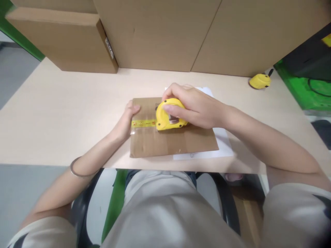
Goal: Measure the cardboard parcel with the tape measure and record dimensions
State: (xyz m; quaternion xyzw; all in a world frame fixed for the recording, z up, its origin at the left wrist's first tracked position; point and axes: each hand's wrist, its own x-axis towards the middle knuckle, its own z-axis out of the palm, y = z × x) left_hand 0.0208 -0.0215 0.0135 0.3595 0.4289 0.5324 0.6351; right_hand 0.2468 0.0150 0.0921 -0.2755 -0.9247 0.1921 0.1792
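Observation:
A flat brown cardboard package (170, 141) lies near the table's front edge, on top of a white sheet (222, 141). My right hand (196, 106) is closed round a yellow tape dispenser (168, 119) resting on the package. A strip of yellow printed tape (143, 123) runs from the dispenser leftward to the package's left edge. My left hand (126, 120) presses on that left edge, thumb on top of the cardboard above the tape end, fingers curled at the side. A metal bangle (77, 170) circles my left forearm.
A light wooden table (64, 113) carries a closed cardboard box (64, 41) at the back left and large cardboard panels (181, 34) across the back. A second yellow dispenser (260, 81) sits at the back right. Green and black equipment (305, 79) stands to the right.

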